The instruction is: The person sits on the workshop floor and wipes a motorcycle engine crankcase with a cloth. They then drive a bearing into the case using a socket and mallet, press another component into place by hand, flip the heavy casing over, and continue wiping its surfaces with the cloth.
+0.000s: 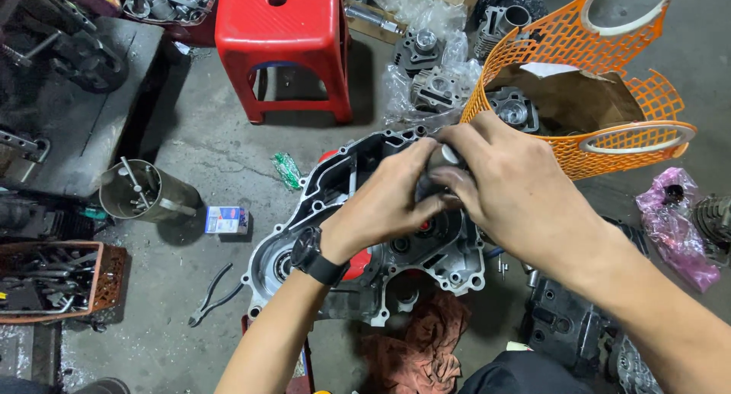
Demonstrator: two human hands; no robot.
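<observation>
A grey aluminium engine crankcase half [335, 211] lies open side up on a low red stand at the middle of the floor. Both hands meet above its centre. My left hand [388, 200], with a black watch on the wrist, and my right hand [506, 181] are both closed around a small dark metal cylinder part [440, 169] with a silver end. The part is mostly hidden by my fingers, and I cannot tell whether it touches the case.
A red plastic stool [282, 36] stands behind the case. An orange mesh basket [609, 97] lies at right, near bagged engine parts [430, 82]. At left are a metal can [145, 192], a small box [226, 220], pliers [213, 295] and a tool crate [57, 280]. A rag [422, 341] lies below.
</observation>
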